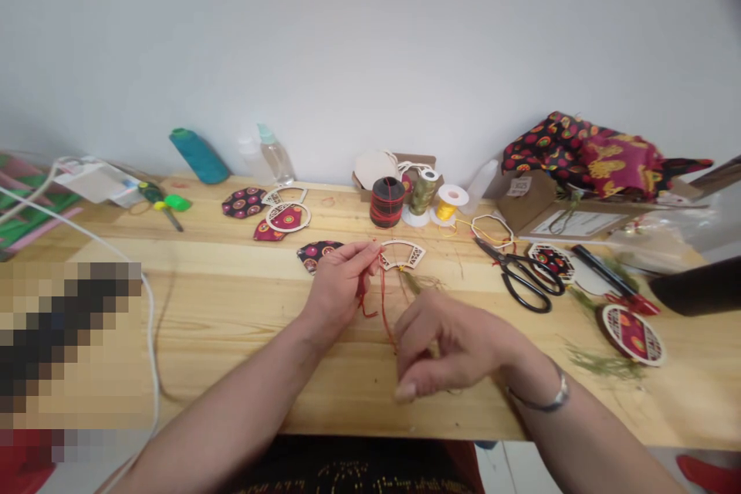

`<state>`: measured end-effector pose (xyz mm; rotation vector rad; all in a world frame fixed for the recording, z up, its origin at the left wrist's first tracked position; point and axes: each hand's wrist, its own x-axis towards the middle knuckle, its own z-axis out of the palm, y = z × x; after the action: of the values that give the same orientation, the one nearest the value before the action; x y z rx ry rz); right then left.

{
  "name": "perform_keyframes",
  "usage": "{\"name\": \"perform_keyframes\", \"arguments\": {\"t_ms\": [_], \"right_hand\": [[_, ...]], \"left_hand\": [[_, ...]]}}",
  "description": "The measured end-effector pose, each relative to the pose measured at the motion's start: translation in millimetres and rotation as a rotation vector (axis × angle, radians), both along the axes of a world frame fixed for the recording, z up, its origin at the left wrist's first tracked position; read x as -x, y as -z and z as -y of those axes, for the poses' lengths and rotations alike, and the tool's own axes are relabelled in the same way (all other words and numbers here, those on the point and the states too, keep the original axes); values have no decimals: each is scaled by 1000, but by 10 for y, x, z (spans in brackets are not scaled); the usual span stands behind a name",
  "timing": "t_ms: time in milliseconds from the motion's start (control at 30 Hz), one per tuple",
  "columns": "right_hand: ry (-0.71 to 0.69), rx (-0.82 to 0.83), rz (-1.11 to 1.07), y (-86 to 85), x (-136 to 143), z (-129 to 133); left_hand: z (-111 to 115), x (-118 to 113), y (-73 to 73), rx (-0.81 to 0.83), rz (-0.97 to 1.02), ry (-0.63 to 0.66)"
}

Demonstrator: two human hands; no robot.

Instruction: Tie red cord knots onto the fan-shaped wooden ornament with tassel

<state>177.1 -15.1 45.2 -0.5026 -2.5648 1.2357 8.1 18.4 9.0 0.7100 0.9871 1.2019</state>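
Observation:
Near the middle of the wooden table, my left hand (341, 282) pinches red cord (383, 301) between thumb and fingertips. The cord's loose ends hang below those fingers. Just right of the fingertips is a pale fan-shaped frame (414, 253) with cut-out lattice ends and a small yellow knot at its lower edge. My right hand (431, 343) is closer to my body, its fingers curled by the lower end of the red cord; what they hold, if anything, is hidden. A bracelet circles the right wrist. Behind the frame stands a red and black thread spool (387, 204).
Black scissors (521, 274), a marker (607, 274) and a round ornament (632, 334) lie at right, before a cardboard box (567, 216) holding patterned cloth. Yellow thread (447, 208), fabric pieces (246, 202) and a teal cone (200, 157) are farther back. A white cable (151, 324) runs at left.

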Motion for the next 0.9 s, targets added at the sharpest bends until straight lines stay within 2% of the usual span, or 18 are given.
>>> {"name": "perform_keyframes", "arguments": {"t_ms": [67,100,200,233,300,367,400,467,533,600,733,800,900], "right_hand": [[164,12,110,-52,-133,-80],[298,-15,229,-62,-195,-128],[919,-307,738,-41,-335,-260],[1062,-409,838,-25,-361,-294],[1201,-595,845,5,-383,-340],[1213,-679,670,23,-363,-361],[1189,-656,566,29,-337,-365],[1097,-495,404,37,-259,-374],[987,-317,337,42,-163,-395],[965,-236,378,44,-67,-441],[1015,-229,477,62,114,-593],[1024,-258,547,93,215,-667],[1020,-313,691,156,363,-743]], "left_hand": [[2,-3,-16,14,19,1],[4,-4,-26,19,29,-3],[10,-10,-56,26,67,0],[13,-12,-64,31,82,13],[20,-15,-80,38,106,37],[31,-17,-95,37,115,48],[40,-18,-103,32,117,50],[68,-20,-117,21,118,68],[114,-22,-126,1,114,136],[173,-22,-128,-29,91,265],[277,-15,-126,-76,18,570],[298,-8,-133,-92,18,648],[298,1,-145,-98,30,691]]}}
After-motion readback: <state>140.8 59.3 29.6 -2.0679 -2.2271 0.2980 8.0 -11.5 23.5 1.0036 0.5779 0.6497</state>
